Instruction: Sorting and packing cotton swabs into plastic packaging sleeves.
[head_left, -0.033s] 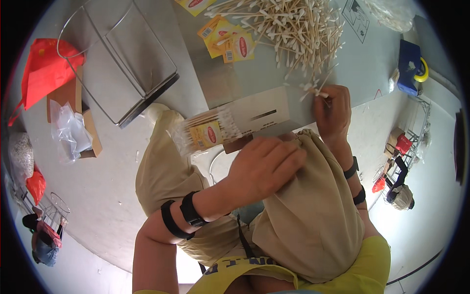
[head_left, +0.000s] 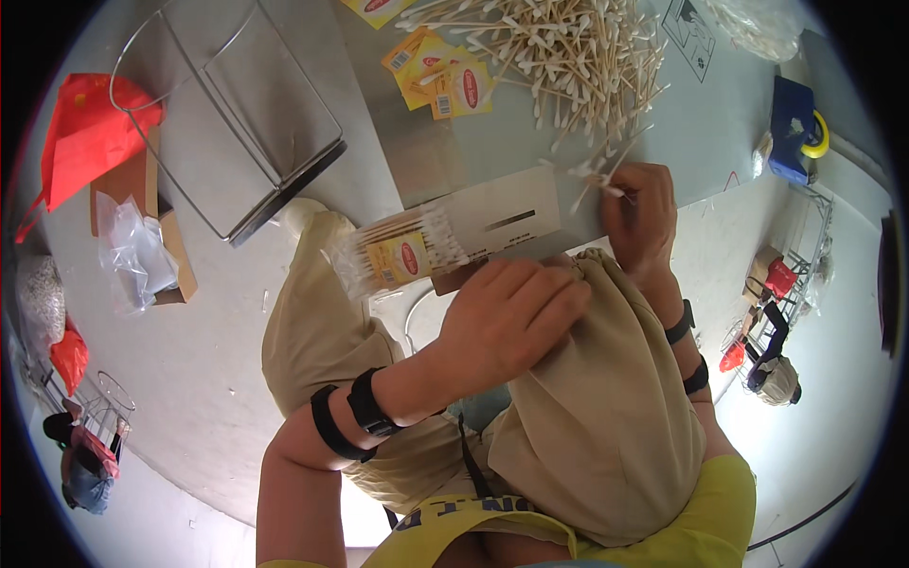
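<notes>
At the table's near edge my right hand (head_left: 644, 218) is closed, its fingers curled in a pinch around a few cotton swabs (head_left: 598, 178). Its fingertips are partly hidden. My left hand (head_left: 516, 317) rests over my raised knee, fingers loosely bent, nothing visible in it. A heap of loose cotton swabs (head_left: 578, 57) spreads beyond my right hand. Left of that hand, a white card strip (head_left: 516, 208) lies along the table edge. On the strip's left end is a clear bag packed with cotton swabs (head_left: 365, 254), with a yellow label (head_left: 400, 260).
Several yellow label cards (head_left: 459, 90) lie left of the heap. A wire frame (head_left: 275, 170) stands on the left, near a red bag (head_left: 95, 133) and an open cardboard box (head_left: 175, 251) with clear plastic. At the far right is a blue tape dispenser (head_left: 791, 128).
My right hand has shifted very slightly, and the swabs at its fingertips have turned. My left hand stays almost still on the knee.
</notes>
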A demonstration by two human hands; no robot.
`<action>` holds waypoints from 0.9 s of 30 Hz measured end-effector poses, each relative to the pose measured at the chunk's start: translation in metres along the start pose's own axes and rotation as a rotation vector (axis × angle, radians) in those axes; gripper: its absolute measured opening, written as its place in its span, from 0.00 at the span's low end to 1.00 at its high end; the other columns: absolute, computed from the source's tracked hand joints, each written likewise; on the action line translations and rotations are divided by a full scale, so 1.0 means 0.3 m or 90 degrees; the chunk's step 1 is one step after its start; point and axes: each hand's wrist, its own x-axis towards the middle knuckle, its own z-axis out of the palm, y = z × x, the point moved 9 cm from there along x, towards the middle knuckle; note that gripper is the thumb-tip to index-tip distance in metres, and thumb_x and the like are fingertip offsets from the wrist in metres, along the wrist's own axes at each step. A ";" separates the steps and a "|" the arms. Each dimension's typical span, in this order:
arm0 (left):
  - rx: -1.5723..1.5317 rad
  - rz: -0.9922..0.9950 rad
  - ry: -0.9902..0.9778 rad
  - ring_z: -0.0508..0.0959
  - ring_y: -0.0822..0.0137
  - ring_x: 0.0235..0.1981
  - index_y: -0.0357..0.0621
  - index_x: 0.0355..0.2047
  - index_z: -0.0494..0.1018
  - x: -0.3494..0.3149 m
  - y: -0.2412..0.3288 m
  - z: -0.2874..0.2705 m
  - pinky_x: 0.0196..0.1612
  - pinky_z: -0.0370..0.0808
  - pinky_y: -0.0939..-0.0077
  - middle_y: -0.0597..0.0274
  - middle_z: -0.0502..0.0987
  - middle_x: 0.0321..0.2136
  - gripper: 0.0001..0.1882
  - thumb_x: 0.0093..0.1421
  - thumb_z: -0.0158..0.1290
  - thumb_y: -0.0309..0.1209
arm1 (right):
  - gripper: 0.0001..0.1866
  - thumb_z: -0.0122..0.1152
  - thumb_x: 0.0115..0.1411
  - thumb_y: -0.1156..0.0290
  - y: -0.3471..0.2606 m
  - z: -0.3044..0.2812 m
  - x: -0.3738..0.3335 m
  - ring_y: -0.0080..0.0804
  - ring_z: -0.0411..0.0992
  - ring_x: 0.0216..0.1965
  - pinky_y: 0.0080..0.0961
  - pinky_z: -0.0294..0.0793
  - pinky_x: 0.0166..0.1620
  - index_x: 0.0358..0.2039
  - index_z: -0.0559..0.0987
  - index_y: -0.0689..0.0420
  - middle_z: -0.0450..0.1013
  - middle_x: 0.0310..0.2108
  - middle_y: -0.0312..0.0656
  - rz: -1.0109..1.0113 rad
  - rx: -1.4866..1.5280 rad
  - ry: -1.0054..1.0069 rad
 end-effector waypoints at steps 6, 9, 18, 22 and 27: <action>0.151 0.006 -0.020 0.75 0.61 0.39 0.41 0.43 0.74 0.005 -0.027 0.022 0.43 0.71 0.66 0.59 0.75 0.39 0.18 0.49 0.56 0.29 | 0.14 0.68 0.48 0.82 -0.123 0.077 0.078 0.42 0.72 0.33 0.34 0.73 0.34 0.35 0.76 0.56 0.73 0.32 0.41 -0.134 0.050 -0.015; 0.216 -0.032 0.003 0.75 0.62 0.39 0.42 0.41 0.75 0.013 -0.049 0.000 0.44 0.70 0.66 0.60 0.75 0.38 0.17 0.50 0.56 0.29 | 0.14 0.68 0.48 0.82 -0.158 0.098 0.113 0.42 0.72 0.32 0.33 0.74 0.34 0.35 0.77 0.56 0.74 0.32 0.40 -0.155 0.067 -0.036; 0.250 -0.077 0.057 0.76 0.64 0.35 0.49 0.37 0.77 0.038 -0.081 -0.087 0.41 0.68 0.68 0.69 0.77 0.33 0.14 0.50 0.64 0.25 | 0.19 0.69 0.55 0.77 0.121 -0.145 -0.029 0.30 0.73 0.37 0.25 0.72 0.39 0.46 0.75 0.58 0.75 0.38 0.38 0.141 -0.040 0.235; 0.232 -0.075 0.055 0.76 0.65 0.34 0.50 0.35 0.77 0.042 -0.068 -0.078 0.41 0.67 0.69 0.70 0.77 0.32 0.14 0.49 0.65 0.25 | 0.20 0.68 0.58 0.75 0.270 -0.121 -0.069 0.26 0.74 0.38 0.24 0.72 0.40 0.51 0.73 0.58 0.75 0.38 0.37 0.378 -0.047 0.147; 0.260 -0.085 0.066 0.76 0.65 0.34 0.51 0.34 0.76 0.042 -0.088 -0.113 0.42 0.66 0.69 0.71 0.78 0.32 0.14 0.48 0.66 0.25 | 0.18 0.64 0.59 0.77 0.231 -0.115 -0.052 0.23 0.73 0.32 0.21 0.73 0.40 0.50 0.75 0.58 0.76 0.33 0.36 0.385 0.029 0.127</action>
